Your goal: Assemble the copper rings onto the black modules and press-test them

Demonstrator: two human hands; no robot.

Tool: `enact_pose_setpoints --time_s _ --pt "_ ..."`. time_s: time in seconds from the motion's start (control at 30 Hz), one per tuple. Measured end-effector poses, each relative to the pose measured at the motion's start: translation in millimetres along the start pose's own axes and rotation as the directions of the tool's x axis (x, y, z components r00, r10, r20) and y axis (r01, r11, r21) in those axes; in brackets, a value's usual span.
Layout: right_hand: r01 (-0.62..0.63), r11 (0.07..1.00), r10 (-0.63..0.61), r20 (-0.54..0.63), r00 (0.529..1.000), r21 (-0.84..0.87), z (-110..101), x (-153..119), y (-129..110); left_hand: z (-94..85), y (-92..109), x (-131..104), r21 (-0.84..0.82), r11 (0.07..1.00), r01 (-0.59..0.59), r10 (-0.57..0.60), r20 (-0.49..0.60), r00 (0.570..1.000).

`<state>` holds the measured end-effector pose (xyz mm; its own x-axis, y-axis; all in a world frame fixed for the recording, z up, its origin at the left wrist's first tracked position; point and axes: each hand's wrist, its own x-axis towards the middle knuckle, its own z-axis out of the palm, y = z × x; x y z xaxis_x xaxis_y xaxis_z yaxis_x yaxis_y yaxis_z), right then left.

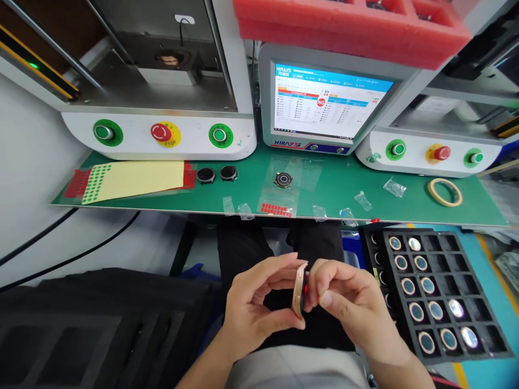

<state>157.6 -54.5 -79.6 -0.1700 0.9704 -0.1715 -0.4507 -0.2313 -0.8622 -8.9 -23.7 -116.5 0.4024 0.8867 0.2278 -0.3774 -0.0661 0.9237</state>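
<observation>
Watch case [299, 290], rose-gold and round, sits edge-on between my two hands above my lap, just below the green bench [336, 189]. My left hand [253, 310] grasps it, thumb beneath and fingertips curled over the top rim. My right hand [348, 302] pinches a small red sticker [305, 292] against the case's face. Beside my right hand I see a black tray [484, 300] holding more round cases in its compartments. On the bench lie a tape roll [445, 192] and a monitor [328, 102] showing a red NG mark.
</observation>
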Motion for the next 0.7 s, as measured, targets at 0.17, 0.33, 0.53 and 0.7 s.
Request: enact_pose_setpoints --time_s 0.17,0.33,0.53,0.7 --pt "-0.127 0.956 0.124 0.029 0.992 0.264 6 -6 8 -3.8 3 1 0.371 0.902 -0.22 0.23 0.015 0.973" --pt "-0.184 0.926 0.179 0.048 0.983 0.329 10 -8 8 -4.6 6 3 0.455 0.847 -0.276 0.285 0.049 0.957" --pt "-0.19 0.921 0.194 0.022 0.981 0.34 11 -9 7 -3.5 8 5 0.505 0.81 -0.3 0.312 0.062 0.948" --pt "-0.202 0.925 0.215 -0.007 0.977 0.323 12 -9 6 -3.5 8 8 0.501 0.79 -0.352 0.367 0.074 0.927"
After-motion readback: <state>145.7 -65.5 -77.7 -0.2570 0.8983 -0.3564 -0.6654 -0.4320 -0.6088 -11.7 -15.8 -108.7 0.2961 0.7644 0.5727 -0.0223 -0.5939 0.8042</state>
